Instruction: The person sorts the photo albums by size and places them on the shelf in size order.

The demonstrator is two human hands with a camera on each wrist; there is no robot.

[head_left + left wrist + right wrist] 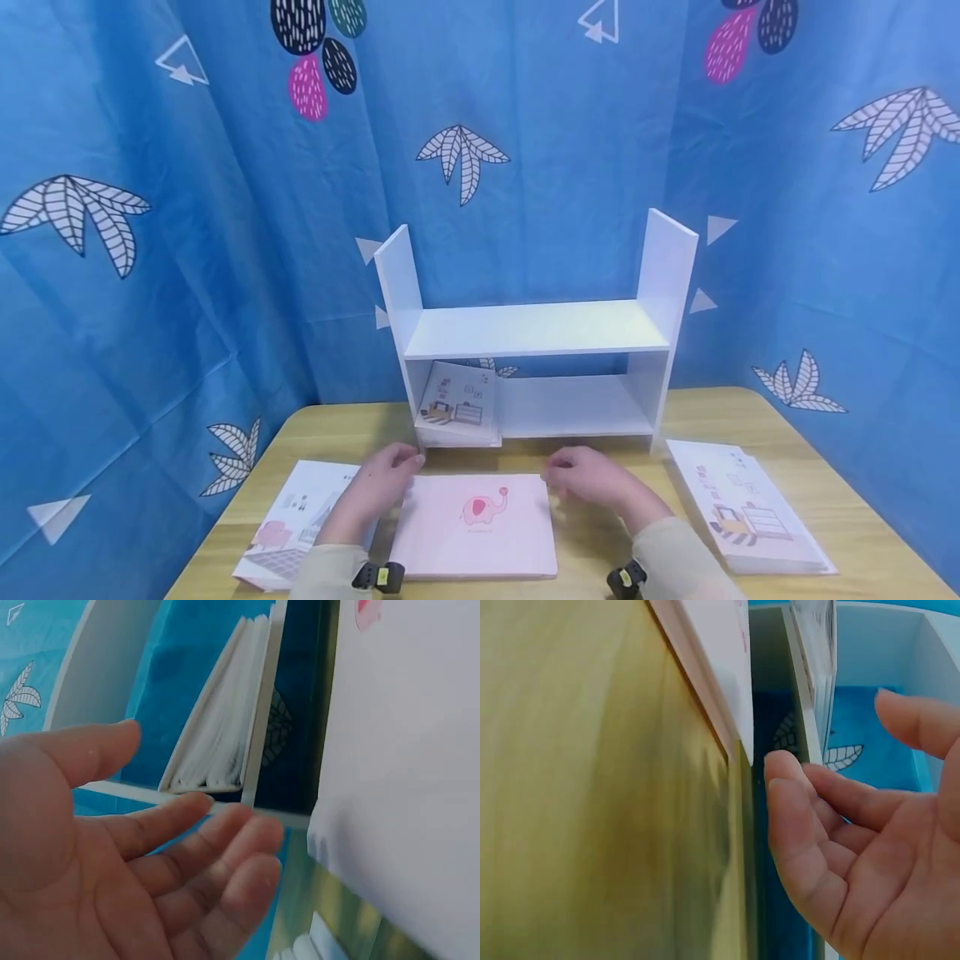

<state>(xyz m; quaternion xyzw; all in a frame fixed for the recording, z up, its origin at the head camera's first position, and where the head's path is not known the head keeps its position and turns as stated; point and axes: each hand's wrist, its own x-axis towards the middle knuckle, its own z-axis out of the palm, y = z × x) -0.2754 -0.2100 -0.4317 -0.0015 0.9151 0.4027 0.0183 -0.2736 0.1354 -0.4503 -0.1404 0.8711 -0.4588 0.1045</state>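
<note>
A pink book (431,542) with an elephant printed on its cover lies flat on the table between the two hands. At its far left corner is my left hand (384,477), whose fingers are loosely bent with nothing in them; the left wrist view shows the bare palm and the book's pale cover (405,750) beside it. My right hand (588,475) hovers by the far right corner. In the right wrist view its fingers (802,832) are relaxed and hold nothing, and the book's edge (720,682) is just left of them.
Behind the hands stands a white two-tier shelf (536,329). Books (459,404) lean in its lower left compartment. Another illustrated book (300,517) lies at the table's left, and a stack of books (750,508) at the right. A blue curtain (525,100) hangs behind the table.
</note>
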